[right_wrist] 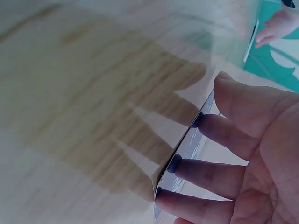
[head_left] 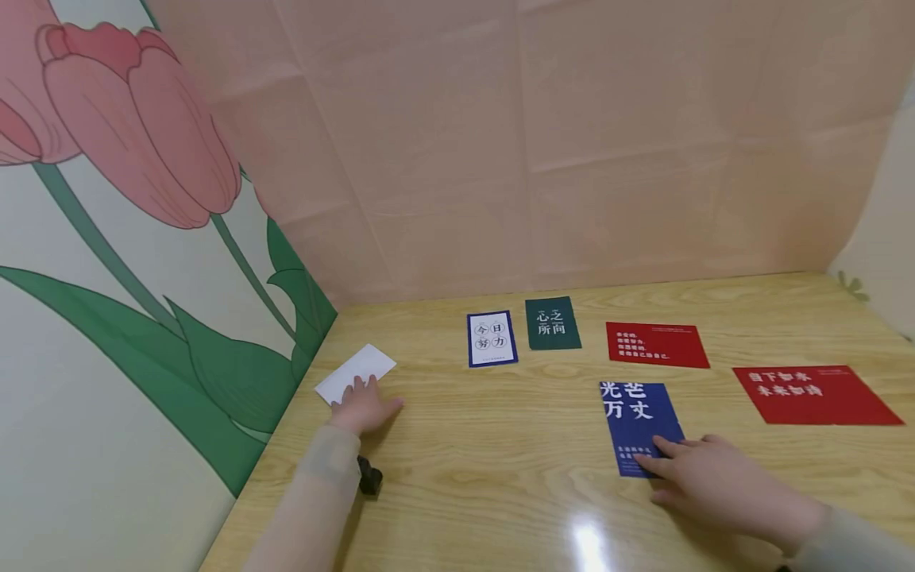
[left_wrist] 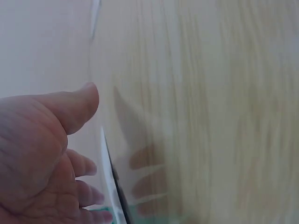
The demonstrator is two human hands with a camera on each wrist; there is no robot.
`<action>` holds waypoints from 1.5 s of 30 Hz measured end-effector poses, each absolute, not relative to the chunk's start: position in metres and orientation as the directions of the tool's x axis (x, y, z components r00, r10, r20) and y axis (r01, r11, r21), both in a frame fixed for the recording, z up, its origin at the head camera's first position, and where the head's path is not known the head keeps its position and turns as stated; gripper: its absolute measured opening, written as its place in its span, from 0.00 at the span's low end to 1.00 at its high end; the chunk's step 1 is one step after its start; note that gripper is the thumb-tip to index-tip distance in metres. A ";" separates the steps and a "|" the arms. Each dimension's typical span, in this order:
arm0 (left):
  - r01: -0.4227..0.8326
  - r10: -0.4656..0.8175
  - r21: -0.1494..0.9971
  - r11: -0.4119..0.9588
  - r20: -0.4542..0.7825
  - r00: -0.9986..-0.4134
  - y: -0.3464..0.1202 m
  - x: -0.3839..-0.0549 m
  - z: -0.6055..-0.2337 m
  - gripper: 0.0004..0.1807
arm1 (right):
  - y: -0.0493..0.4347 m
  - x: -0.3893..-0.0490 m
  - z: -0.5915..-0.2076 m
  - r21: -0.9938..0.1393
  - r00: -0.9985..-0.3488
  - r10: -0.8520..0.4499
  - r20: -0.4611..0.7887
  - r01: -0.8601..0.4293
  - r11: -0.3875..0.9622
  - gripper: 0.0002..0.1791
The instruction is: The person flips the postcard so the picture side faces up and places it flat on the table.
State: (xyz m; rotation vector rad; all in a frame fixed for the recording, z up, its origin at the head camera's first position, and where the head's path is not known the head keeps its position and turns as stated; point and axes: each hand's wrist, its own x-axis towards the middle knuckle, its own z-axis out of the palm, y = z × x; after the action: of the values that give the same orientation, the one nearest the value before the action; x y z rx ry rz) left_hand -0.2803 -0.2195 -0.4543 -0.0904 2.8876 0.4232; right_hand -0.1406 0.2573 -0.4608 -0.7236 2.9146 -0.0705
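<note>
My left hand (head_left: 360,408) reaches over a white card (head_left: 363,361) at the table's left edge. In the left wrist view its thumb stands out straight and the fingers lie close to the card's face; whether they touch is hard to tell. A blue card (head_left: 629,433) with white characters lies at front right. My right hand (head_left: 722,481) rests extended fingertips on the lower right part of this card. The right wrist view shows those fingertips against the card's face, with the thumb near its edge and a slight bend at one corner.
Toward the back lie a blue-bordered white card (head_left: 492,346) and a green card (head_left: 554,338). Two red cards, one nearer the middle (head_left: 668,345) and one farther right (head_left: 822,405), lie on the wooden table (head_left: 472,445). A tulip-printed wall (head_left: 143,119) borders the left side.
</note>
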 end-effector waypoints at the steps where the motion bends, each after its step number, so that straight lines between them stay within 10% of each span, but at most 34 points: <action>1: -0.111 -0.046 0.270 0.956 -0.236 -0.971 -0.223 -0.281 -0.455 0.49 | 0.259 -0.141 -0.461 -0.080 -0.878 -0.462 -0.128 -0.455 0.887 0.27; 45: 0.111 0.184 0.254 0.961 -0.284 -0.941 -0.253 -0.231 -0.463 0.44 | 0.333 -0.162 -0.466 -0.094 -0.927 -0.340 -0.158 -0.329 0.940 0.32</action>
State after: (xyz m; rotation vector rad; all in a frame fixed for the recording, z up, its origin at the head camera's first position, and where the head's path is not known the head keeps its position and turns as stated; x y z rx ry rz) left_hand -0.2311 -0.2527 -0.4631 0.2166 2.8035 0.3381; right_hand -0.1624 0.3328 -0.4659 -0.5080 2.9230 -0.0982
